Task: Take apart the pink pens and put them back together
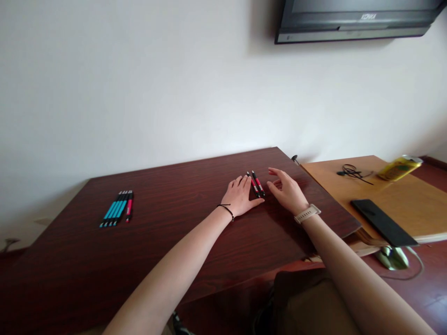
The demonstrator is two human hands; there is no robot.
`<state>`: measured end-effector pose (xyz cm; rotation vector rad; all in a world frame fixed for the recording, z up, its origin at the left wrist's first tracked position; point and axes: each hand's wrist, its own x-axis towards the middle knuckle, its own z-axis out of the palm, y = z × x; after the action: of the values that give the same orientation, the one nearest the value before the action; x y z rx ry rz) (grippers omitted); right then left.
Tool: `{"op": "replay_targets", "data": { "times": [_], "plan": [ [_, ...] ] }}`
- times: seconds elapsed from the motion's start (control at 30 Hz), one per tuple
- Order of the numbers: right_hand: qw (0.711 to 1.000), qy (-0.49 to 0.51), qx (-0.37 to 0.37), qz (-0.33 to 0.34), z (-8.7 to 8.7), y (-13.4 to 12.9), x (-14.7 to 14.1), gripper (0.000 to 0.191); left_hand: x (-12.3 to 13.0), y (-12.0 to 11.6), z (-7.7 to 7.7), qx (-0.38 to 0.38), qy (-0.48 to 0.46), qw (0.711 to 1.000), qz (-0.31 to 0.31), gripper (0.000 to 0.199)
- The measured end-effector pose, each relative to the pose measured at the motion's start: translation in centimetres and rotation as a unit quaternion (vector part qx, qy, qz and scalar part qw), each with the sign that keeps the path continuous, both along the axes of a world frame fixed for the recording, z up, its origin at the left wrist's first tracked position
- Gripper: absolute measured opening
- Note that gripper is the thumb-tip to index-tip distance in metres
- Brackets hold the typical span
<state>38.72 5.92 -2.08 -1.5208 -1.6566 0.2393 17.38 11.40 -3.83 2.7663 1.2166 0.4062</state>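
Observation:
Two red-and-black pens [259, 183] lie side by side on the dark wooden table [174, 209], between my two hands. My left hand [240, 196] rests flat with fingers stretched out, its fingertips and thumb along the left edge of these pens. To the right of them is my right hand [287, 190], fingers loosely curved and apart, holding nothing. At the table's left, several light-blue-and-black pens [116, 209] form a neat row. One pink-and-black pen [129, 207] lies just right of that row.
A lighter wooden table [401, 209] adjoins on the right. On it are a yellow can [400, 168] lying on its side, a black cable [352, 172] and a flat black object [382, 222]. A television [352, 23] hangs on the white wall above.

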Motion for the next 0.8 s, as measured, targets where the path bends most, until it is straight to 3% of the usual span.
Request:
{"op": "replay_targets", "data": {
  "times": [0.2,0.33,0.43,0.53,0.67,0.73,0.8],
  "plan": [
    [0.999,0.011,0.041,0.005,1.9,-0.4,-3.2,0.044,-0.9,-0.9,0.5,-0.016,0.019,1.0,0.004,0.106],
    [0.999,-0.005,0.04,0.029,3.0,-1.0,-7.0,0.035,-4.6,-2.4,1.0,-0.016,0.044,0.999,0.003,0.098],
    [0.997,-0.037,0.023,0.065,3.1,-1.3,-10.3,0.033,-9.5,-3.6,1.9,0.015,0.05,0.999,0.007,0.087],
    [0.991,-0.069,0.003,0.113,2.3,-1.5,-13.3,0.034,-15.5,-4.5,3.2,0.056,0.04,0.996,0.056,0.071],
    [0.978,-0.086,-0.034,0.189,0.9,-1.7,-15.5,0.037,-24.0,-5.6,4.9,0.099,-0.018,0.977,0.186,0.05],
    [0.966,-0.069,-0.054,0.242,0.3,-1.8,-15.4,0.04,-27.9,-6.1,5.6,0.108,-0.05,0.955,0.273,0.036],
    [0.966,-0.036,-0.069,0.247,-0.1,-1.8,-14.9,0.04,-31.2,-6.4,6.1,0.087,-0.061,0.929,0.356,0.025]
  ]
}}
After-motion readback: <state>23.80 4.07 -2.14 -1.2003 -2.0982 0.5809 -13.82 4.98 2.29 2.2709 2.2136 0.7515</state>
